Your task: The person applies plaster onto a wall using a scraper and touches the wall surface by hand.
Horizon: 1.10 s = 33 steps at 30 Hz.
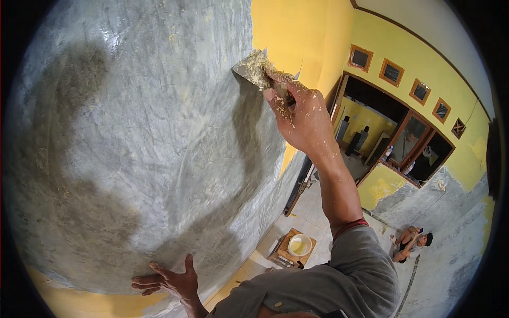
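My right hand (305, 119) is raised and closed around a scraper (250, 70) with a broad flat blade caked in pale paint crumbs. Its blade meets the wall where bare grey plaster (159, 138) borders a strip of yellow paint (297, 32). Flakes of paint cling to my right fingers and wrist. Low on the same wall, my left hand (179, 281) is open with its fingers spread, at the grey surface and holding nothing. Whether its palm presses on the wall I cannot tell.
Below and behind my right arm, a white tub (300, 245) with yellowish contents stands on a small wooden stool (289, 258). A person (409, 244) sits on the floor by the far wall. A doorway (360, 132) and a wooden-framed window (419, 151) open in that wall.
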### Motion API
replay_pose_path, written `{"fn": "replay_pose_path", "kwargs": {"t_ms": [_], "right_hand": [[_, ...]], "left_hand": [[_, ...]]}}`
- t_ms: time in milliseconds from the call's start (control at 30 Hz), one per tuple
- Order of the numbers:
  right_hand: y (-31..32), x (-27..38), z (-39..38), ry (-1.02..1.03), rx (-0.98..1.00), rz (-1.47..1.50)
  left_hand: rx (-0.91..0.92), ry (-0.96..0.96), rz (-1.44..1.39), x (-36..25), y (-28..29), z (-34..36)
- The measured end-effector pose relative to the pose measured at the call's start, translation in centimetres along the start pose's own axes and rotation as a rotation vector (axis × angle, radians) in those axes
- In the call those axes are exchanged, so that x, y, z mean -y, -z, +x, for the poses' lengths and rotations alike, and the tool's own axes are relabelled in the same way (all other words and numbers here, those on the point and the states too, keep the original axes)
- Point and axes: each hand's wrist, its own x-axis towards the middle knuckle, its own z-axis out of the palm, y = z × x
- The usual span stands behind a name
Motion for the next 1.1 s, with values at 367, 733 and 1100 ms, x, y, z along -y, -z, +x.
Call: {"fn": "replay_pose_path", "kwargs": {"t_ms": [367, 733, 1100], "right_hand": [[0.0, -0.1, 1.3, -0.129, 0.062, -0.002], [0.8, -0.3, 3.3, -0.201, 0.096, 0.011], [1.4, 1.0, 1.6, -0.191, 0.206, -0.010]], "left_hand": [[0.031, -0.001, 0.014, 0.1, 0.0, 0.0], [0.005, -0.025, -0.039, 0.2, 0.3, 0.1], [0.040, -0.017, 0.000, 0.4, 0.4, -0.1]]}}
